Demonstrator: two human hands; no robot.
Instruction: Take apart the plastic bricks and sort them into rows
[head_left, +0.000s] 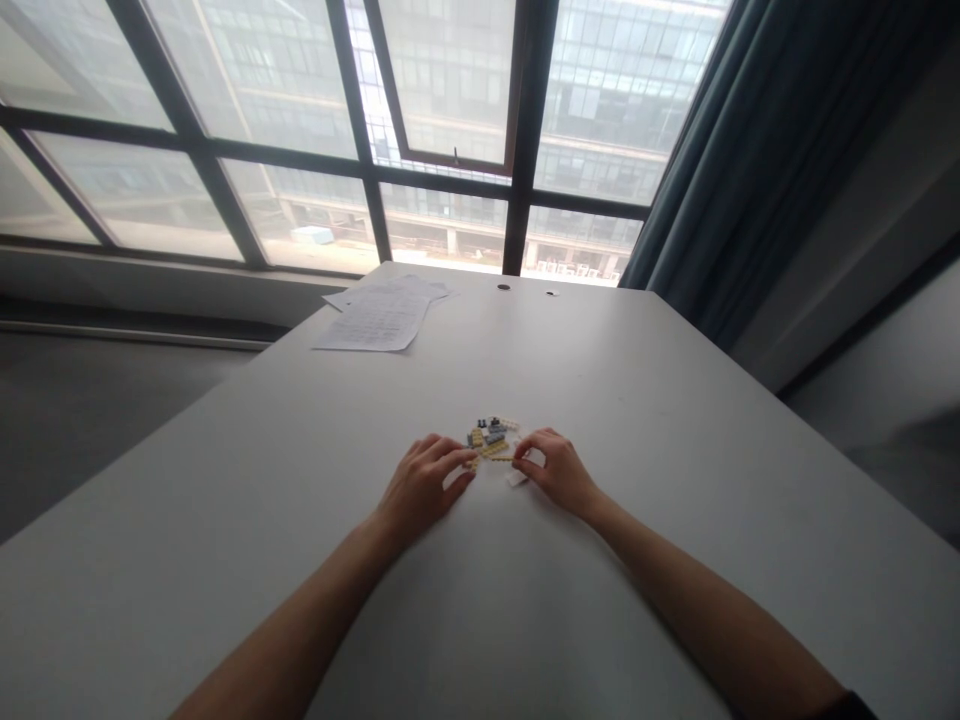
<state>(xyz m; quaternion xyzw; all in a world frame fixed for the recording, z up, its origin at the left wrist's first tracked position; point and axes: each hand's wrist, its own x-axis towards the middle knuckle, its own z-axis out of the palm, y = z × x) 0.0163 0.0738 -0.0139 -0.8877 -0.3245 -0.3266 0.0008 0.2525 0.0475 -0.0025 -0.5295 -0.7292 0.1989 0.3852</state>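
Note:
A small pile of toy building bricks (494, 440) in tan, grey, black and white lies on the white table between my hands. My right hand (553, 468) pinches one end of a thin tan building plate (501, 459), which points left toward my other hand. At the left edge of the pile, my left hand (431, 475) has its thumb and index finger around a small tan brick (472, 464); its grip is partly hidden. A flat white piece (517, 479) lies just below my right fingertips.
Printed sheets of paper (379, 318) lie at the table's far left. Near the far edge are a dark round spot (504, 287) and a small white and dark item (553, 293). Large windows (450, 90) stand beyond the table (225, 560), with a dark curtain (739, 170) at right.

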